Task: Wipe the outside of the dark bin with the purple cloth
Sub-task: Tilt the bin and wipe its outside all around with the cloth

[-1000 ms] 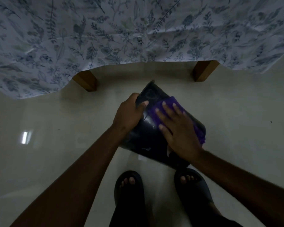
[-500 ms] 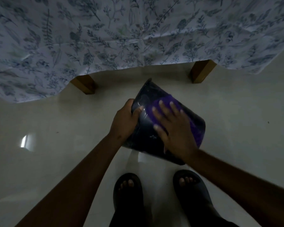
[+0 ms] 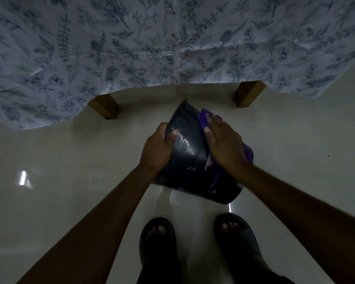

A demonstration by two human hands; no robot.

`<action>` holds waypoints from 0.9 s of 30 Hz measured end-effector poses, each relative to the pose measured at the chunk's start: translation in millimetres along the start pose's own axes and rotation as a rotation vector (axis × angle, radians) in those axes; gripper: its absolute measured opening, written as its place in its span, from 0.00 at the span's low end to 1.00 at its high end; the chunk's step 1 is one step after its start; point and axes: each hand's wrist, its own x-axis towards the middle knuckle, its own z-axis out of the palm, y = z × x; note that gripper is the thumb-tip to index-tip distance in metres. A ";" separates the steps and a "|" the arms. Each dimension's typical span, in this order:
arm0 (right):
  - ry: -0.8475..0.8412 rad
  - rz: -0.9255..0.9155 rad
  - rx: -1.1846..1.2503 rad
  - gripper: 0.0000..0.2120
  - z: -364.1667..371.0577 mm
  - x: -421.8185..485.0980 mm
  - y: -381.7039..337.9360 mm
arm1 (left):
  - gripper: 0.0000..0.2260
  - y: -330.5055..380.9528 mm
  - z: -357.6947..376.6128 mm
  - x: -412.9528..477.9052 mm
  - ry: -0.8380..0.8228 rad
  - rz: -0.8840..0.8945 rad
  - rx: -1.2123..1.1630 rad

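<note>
Dark bin (image 3: 190,158) held tilted above the floor (image 3: 70,160) near frame centre, rim toward 11 o'clock; left hand (image 3: 158,148) closed around its wall at the 9 o'clock side, right hand (image 3: 223,146) pressed flat, fingers extended, onto the purple cloth (image 3: 247,153) against the wall at 3 o'clock. To wipe well, judged: keep the left grip firm, press the whole palm down, stroke along the wall, then rotate the bin to unwiped faces. Count: one bin, one cloth, two hands, two sandalled feet (image 3: 158,240) at 6 o'clock, two wooden legs (image 3: 105,107) under one floral cover (image 3: 152,42) at 12 o'clock.
</note>
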 end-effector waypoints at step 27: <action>0.045 -0.230 -0.130 0.25 7.4 -74.9 -10.5 | 0.10 17.0 -2.3 -11.6 -0.035 -0.072 -0.121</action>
